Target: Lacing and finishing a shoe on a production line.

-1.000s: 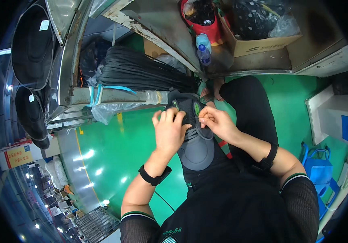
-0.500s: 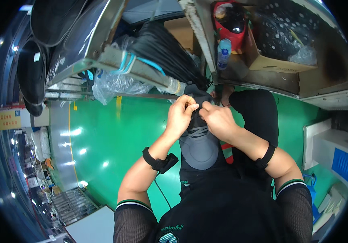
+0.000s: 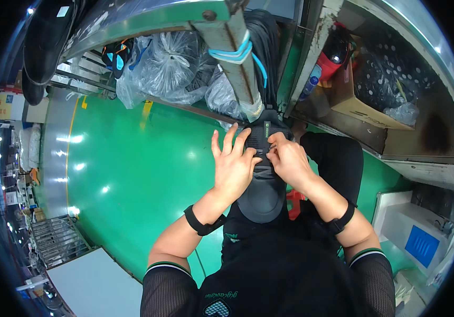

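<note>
A dark grey shoe (image 3: 260,198) lies toe toward me in front of my body, its tongue (image 3: 267,132) pointing away. Grey-black shoelace (image 3: 263,173) crosses the shoe's middle. On the left side of the lacing, my left hand (image 3: 233,165) pinches the shoelace between thumb and forefinger, the other fingers fanned out. From the right, my right hand (image 3: 290,161) has its thumb and forefinger closed on the lace beside the tongue. The fingertips hide most of the lace ends.
A metal frame post (image 3: 237,74) tied with blue cord stands just beyond the shoe. Clear plastic bags (image 3: 171,66) sit on a rack to its left. At the right, a shelf holds a cardboard box (image 3: 361,100) and a red container (image 3: 328,68). Green floor (image 3: 137,158) stretches left.
The left hand's outer fingers have spread, and the hands have parted slightly. More of the shoe's tongue shows. The view has shifted, bringing the post nearer the middle.
</note>
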A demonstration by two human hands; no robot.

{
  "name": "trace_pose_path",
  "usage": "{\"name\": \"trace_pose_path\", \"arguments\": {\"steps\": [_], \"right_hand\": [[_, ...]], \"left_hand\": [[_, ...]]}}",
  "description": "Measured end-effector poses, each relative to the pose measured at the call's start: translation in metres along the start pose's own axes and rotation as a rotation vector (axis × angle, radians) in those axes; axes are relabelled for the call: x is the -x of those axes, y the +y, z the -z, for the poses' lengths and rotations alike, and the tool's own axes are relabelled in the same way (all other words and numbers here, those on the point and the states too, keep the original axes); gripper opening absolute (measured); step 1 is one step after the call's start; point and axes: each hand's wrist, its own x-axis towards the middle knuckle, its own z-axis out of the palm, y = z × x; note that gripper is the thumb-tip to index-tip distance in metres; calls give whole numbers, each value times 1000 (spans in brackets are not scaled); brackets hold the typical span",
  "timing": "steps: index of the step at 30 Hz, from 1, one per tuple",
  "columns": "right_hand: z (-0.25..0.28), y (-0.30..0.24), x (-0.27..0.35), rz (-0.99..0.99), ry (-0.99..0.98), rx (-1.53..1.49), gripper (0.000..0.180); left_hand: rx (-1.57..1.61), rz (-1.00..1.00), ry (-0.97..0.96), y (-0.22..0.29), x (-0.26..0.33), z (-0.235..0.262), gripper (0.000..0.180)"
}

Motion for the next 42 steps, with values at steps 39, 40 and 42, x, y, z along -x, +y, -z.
{"name": "trace_pose_path", "arguments": {"steps": [39,40,42], "right_hand": [[37,16,58,-348,-212,-669,14],[34,12,54,-341,-241,-573,15],[24,17,49,-146,-188,-350,18]], "left_hand": [[573,-89,-335,-27,12,1,10],[575,-89,-337,-27,15,3,10],[711,-35,-481,-23,28,10,10]]}}
